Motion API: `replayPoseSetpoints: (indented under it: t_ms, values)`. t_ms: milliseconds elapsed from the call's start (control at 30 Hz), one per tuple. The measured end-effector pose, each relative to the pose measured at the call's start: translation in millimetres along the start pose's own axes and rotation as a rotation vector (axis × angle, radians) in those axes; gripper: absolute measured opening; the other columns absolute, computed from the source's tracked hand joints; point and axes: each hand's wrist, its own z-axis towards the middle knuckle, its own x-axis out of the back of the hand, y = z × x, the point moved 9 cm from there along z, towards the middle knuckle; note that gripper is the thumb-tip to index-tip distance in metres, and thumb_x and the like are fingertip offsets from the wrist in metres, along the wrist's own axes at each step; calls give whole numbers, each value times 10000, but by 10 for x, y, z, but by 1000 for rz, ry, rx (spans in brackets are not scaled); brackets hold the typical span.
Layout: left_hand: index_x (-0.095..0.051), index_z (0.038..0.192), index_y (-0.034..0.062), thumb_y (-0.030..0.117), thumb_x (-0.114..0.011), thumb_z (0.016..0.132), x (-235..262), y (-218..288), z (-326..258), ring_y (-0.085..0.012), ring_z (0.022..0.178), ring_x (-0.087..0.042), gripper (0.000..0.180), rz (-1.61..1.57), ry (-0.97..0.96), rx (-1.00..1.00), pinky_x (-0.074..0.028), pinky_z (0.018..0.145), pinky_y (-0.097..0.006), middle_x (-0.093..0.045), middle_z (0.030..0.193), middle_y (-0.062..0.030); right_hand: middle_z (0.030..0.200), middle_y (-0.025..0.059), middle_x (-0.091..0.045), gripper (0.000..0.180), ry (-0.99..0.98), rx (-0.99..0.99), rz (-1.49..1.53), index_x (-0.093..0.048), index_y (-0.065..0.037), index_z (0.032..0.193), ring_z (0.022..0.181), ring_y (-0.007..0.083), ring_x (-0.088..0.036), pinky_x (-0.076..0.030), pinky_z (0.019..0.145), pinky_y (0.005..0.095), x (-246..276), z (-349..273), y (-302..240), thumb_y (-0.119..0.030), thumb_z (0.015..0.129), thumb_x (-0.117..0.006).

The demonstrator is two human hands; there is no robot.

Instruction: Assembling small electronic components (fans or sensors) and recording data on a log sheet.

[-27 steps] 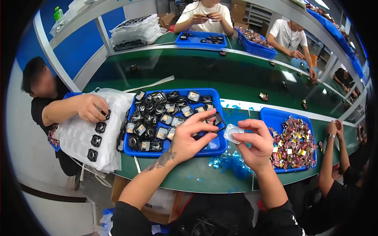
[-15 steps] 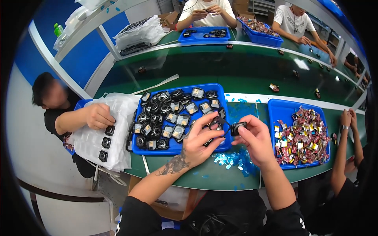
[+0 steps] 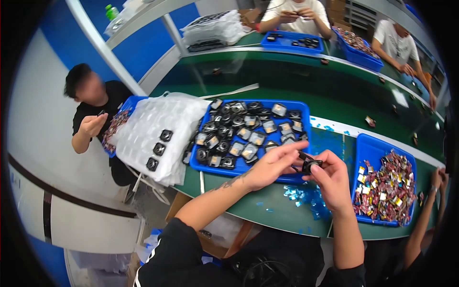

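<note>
head view: black module (image 3: 311,165) pinched between right fingers (image 3: 323,178); left fingers (image 3: 283,153) beside, hold unclear.

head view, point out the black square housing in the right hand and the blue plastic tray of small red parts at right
Black square housing (image 3: 309,165), head view: dark face toward the camera.
Blue plastic tray of small red parts (image 3: 367,150), head view: bare inner floor near its far left corner.

A workshop has a pale wall (image 3: 50,110) at left and blue panels (image 3: 143,57) behind a light metal frame (image 3: 104,52). A green table (image 3: 267,217) borders a wide, glossy dark-green strip (image 3: 272,76), where light reflects at right. Grey shelves (image 3: 366,21) stand behind; below lies grey floor (image 3: 157,213).
</note>
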Motion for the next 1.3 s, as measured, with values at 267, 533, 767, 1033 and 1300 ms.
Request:
replayPoseSetpoints:
  t_ms: [267, 533, 767, 1033, 1300]
  values:
    - [-509, 1274, -45, 209, -452, 1014, 161, 22, -1, -233, 1100, -609, 368, -106, 143, -59, -517, 946, -332, -599, 1201, -170, 975, 102, -583, 82, 280, 378, -441, -505, 10, 949, 939, 138, -590, -551, 736, 257, 163, 5, -216, 0, 897, -567]
    - [-510, 1280, -42, 170, -463, 996, 158, -21, -17, -238, 1152, -577, 357, -259, 133, 20, -487, 986, -372, -609, 1194, -164, 801, 46, -534, 84, 100, 282, -853, -599, 41, 946, 708, 110, -558, -517, 625, 219, 124, 53, -110, -14, 883, -608]
    - [-496, 1288, -58, 157, -426, 1003, 89, -80, 7, -236, 1129, -590, 364, -285, 88, 27, -485, 995, -379, -604, 1189, -168, 923, 98, -574, 113, 90, 203, -588, -571, 62, 990, 764, 149, -622, -575, 664, 259, 77, 59, -103, 2, 896, -583]
    - [-522, 1274, -34, 179, -438, 1005, 46, -73, -13, -218, 1117, -596, 353, -247, 55, 69, -500, 966, -353, -607, 1186, -137, 923, 108, -659, 101, 147, 233, -410, -597, 58, 976, 820, 136, -658, -568, 686, 248, 74, 30, -160, 44, 876, -602]
    - [-530, 1263, -17, 192, -470, 995, 61, -117, -11, -207, 1083, -612, 345, -233, 73, 70, -505, 960, -370, -620, 1151, -122, 968, 116, -678, 222, 150, 304, -535, -647, 29, 1059, 835, 147, -670, -577, 711, 260, 45, 22, -170, 65, 841, -625]
